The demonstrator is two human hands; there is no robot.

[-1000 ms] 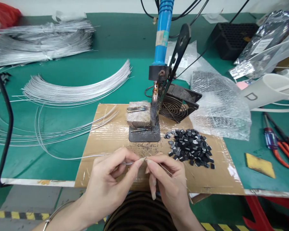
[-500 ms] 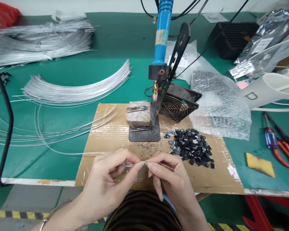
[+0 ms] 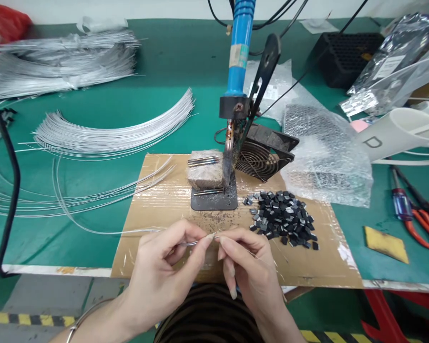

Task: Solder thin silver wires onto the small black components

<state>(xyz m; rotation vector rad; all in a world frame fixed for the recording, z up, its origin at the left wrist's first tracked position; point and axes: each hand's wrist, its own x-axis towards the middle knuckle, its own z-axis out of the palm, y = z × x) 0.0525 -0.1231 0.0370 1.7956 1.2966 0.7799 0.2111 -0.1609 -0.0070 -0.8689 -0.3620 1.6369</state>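
My left hand (image 3: 169, 274) is closed, with thumb and forefinger pinching a thin white wire (image 3: 139, 231) near its end. That wire runs left over the cardboard and curves back on the green table. Fingertip to fingertip with it, my right hand (image 3: 248, 267) pinches the same wire end; fine hair-like strands stick out below its fingers. The very tip between the fingers is too small to make out. Beyond my hands, a soldering iron (image 3: 240, 57) with a blue handle points down at a dark metal plate (image 3: 214, 204). Right of my right hand lies a pile of small black parts (image 3: 286, 219).
A cardboard sheet (image 3: 157, 190) covers the table front. Loose wires (image 3: 93, 202) and a wire bundle (image 3: 110, 138) lie left. Behind the iron sits a fan (image 3: 260, 157). Bubble wrap (image 3: 329, 162), a yellow sponge (image 3: 386, 244) and orange-handled pliers (image 3: 423, 228) are on the right.
Both hands have shifted only slightly, still meeting at the wire end. My right hand has turned a little, its lower fingers moving left. The wire on the cardboard has moved slightly.
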